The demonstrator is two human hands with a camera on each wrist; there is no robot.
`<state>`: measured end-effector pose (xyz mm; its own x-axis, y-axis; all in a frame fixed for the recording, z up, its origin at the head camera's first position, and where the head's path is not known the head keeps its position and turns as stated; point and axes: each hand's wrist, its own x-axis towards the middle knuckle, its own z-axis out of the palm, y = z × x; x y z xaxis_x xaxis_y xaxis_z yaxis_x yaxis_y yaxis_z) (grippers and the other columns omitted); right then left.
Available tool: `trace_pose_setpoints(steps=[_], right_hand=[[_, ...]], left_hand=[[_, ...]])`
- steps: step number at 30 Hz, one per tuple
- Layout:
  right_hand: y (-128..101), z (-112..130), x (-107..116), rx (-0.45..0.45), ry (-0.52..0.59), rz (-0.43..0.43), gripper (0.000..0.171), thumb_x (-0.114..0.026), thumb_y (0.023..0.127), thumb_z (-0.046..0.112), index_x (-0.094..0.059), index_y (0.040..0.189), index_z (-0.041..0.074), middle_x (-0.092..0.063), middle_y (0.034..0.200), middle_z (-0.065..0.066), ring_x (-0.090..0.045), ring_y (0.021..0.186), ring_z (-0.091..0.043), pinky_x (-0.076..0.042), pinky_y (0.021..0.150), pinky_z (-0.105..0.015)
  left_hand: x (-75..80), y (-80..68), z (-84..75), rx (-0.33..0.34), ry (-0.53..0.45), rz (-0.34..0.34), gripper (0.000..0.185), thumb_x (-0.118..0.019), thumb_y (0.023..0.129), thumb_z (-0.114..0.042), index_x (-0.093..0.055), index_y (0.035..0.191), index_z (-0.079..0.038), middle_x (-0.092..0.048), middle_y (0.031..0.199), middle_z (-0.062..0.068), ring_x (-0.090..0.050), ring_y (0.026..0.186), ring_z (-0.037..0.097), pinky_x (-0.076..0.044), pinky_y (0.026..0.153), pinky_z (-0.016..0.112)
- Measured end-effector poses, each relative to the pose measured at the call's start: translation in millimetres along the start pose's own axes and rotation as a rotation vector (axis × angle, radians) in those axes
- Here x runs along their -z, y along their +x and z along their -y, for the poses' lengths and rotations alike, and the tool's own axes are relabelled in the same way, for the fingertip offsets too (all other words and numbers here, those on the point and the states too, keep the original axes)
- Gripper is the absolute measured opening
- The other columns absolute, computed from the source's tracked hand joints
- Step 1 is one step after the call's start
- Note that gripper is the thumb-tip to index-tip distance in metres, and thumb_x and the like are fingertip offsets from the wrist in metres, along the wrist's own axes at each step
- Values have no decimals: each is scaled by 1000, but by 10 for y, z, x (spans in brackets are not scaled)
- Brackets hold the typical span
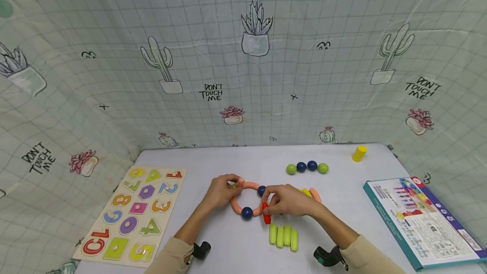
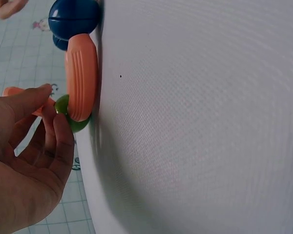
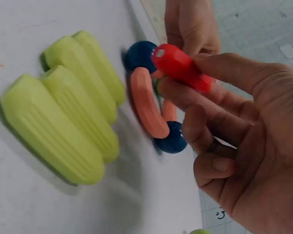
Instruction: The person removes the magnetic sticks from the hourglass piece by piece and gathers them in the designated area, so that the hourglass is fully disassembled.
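A ring of curved orange sticks (image 1: pixel 236 206) and balls lies on the table, with a dark blue ball (image 1: pixel 247 213) at its front and another blue ball (image 1: pixel 261 190) at its right. My left hand (image 1: pixel 222 191) is at the ring's left side, thumb and fingers pinching an orange stick (image 2: pixel 13 91) beside a green ball (image 2: pixel 79 125). My right hand (image 1: pixel 287 200) pinches a short red stick (image 3: pixel 180 67) between thumb and fingers, close by the ring's right side. Several light green sticks (image 3: pixel 53 129) lie side by side in front of the right hand.
Green and blue balls (image 1: pixel 312 165) stand in a row behind the right hand. Yellow pieces and an orange curved stick (image 1: pixel 315 194) are partly hidden by it. A yellow cylinder (image 1: pixel 359 153) stands at the back right. A number puzzle board (image 1: pixel 129 215) lies left, a flat box (image 1: pixel 422 219) right.
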<state>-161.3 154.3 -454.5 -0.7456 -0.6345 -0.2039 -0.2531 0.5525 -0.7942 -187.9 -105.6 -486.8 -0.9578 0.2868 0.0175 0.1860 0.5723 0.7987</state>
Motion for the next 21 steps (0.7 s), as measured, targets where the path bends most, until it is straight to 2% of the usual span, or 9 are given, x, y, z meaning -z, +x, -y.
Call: trace_pose_setpoints(steps=[3,11,19,21], right_hand=[[-28,-30,-64,-35,-12,21,15,-75,90,25,-68,101,18,-73,76,2,-57,63,-9,-42,56,-23],[-13,-61,-181,-100,-83,10,10,-76,89,24,-67,93,21,-67,72,8,-58,62,-11,-44,57,-24],[-15,-74,-210,-92,-138,56,10,-77,88,24,-68,86,24,-61,75,8,-53,64,-8,-40,58,-22],[-5,-70,-201,-83,-148,41,8,-76,89,25,-68,86,25,-61,75,9,-53,65,-8,-41,58,-22]], left_hand=[[-10,2,5,5,14,-7,28,-76,91,-14,-72,118,-8,-72,102,9,-61,69,9,-47,56,25],[5,5,-13,-13,20,-9,28,-75,91,-13,-72,118,-7,-72,107,10,-61,70,8,-48,56,26],[-3,-3,-19,0,9,-11,29,-75,92,-13,-71,119,-6,-71,101,10,-59,67,9,-46,54,25],[-10,-6,-18,6,12,-8,28,-75,92,-14,-71,119,-6,-71,96,10,-58,65,9,-45,53,25]])
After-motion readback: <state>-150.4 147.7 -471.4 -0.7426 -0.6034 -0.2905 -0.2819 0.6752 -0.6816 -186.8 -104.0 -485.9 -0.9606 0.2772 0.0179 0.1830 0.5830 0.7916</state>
